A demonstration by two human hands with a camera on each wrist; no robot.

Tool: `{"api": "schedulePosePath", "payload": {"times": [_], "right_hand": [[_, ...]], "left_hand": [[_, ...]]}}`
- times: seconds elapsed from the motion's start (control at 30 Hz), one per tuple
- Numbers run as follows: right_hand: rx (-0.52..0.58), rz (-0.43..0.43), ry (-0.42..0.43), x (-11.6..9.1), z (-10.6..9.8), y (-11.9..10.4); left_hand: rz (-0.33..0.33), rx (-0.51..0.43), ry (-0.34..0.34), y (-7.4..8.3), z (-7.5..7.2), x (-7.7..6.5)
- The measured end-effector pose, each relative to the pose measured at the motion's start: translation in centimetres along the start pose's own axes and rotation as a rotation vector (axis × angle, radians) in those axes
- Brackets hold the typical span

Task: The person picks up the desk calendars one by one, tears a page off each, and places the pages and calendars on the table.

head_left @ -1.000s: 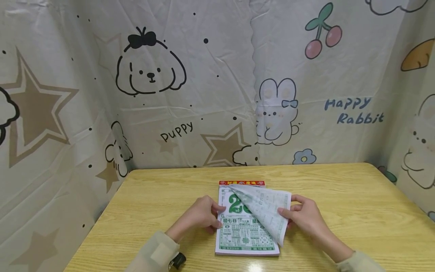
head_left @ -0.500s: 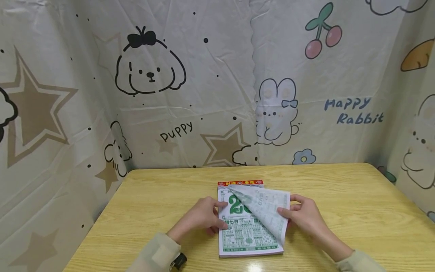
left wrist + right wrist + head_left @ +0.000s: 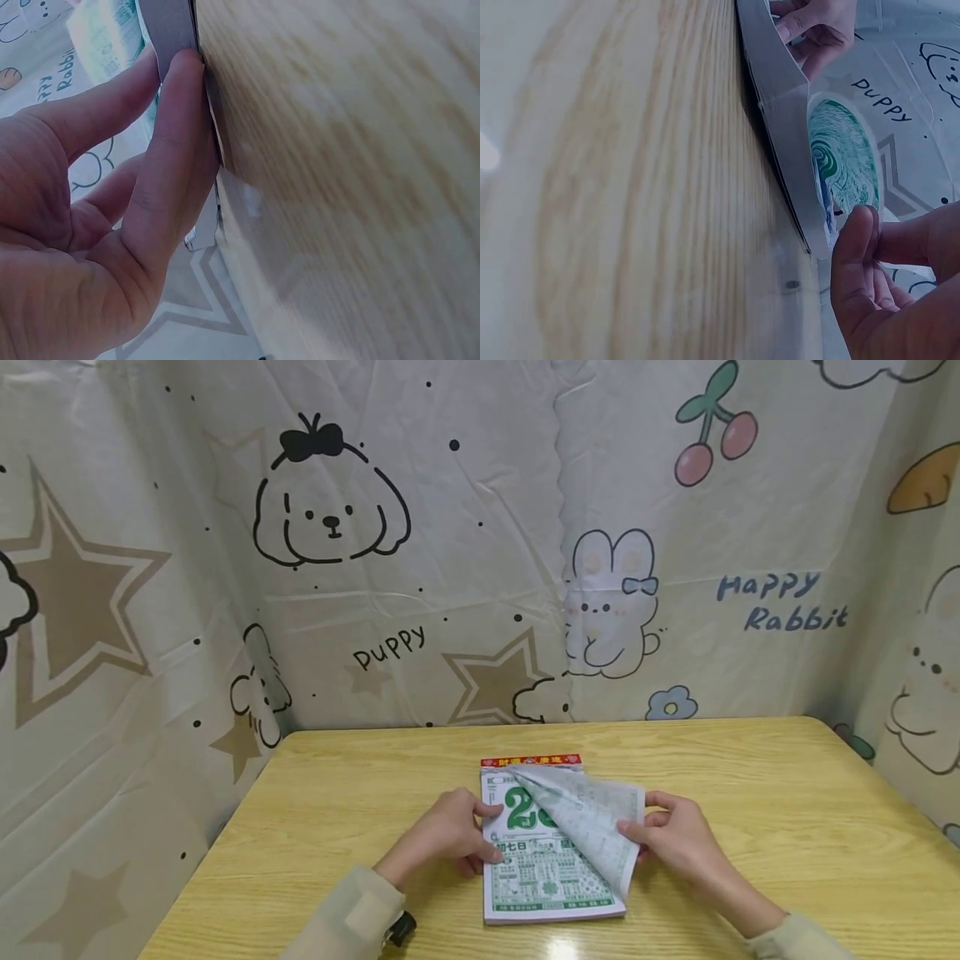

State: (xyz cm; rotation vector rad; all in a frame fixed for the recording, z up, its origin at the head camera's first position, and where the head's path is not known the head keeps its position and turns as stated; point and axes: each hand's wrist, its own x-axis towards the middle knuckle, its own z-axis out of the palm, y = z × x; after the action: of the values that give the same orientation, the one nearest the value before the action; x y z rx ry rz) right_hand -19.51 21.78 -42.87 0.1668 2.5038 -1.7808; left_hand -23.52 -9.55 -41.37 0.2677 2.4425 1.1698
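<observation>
A: what's this person wearing?
B: pale cream stuff, left sleeve point(image 3: 341, 912) has a lighter patch near the cuff, right sleeve point(image 3: 798, 939) matches. left hand point(image 3: 450, 828) and right hand point(image 3: 681, 841) bare
A: and that black bit point(image 3: 402, 929) by the left cuff?
B: too small to tell lol

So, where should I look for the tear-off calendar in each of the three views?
Head: the tear-off calendar is in the lower half, just right of centre.
Left wrist: at the top edge, left of centre, partly cut off; its grey page edge shows.
Right wrist: from the top centre, slanting down to the right.
Shared landmark: the wooden table, below in head, right in left wrist, left in right wrist.
</observation>
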Motion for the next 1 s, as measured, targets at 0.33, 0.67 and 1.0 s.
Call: {"api": "schedulePosePath", "payload": {"times": [0.33, 0.67, 1.0], "right_hand": [[-0.012, -0.003, 0.025, 0.07, -0.33, -0.02], [0.0, -0.046, 0.052, 0.59, -0.71, -0.34], [-0.008, -0.044, 0.059, 0.44, -0.76, -0.82]], "left_hand": [[-0.005, -0.013, 0.007, -0.27, -0.11, -0.27], [0.033, -0.014, -0.016, -0.22, -0.18, -0.33], [0.026, -0.001, -0.013, 0.07, -0.14, -0.25]]}}
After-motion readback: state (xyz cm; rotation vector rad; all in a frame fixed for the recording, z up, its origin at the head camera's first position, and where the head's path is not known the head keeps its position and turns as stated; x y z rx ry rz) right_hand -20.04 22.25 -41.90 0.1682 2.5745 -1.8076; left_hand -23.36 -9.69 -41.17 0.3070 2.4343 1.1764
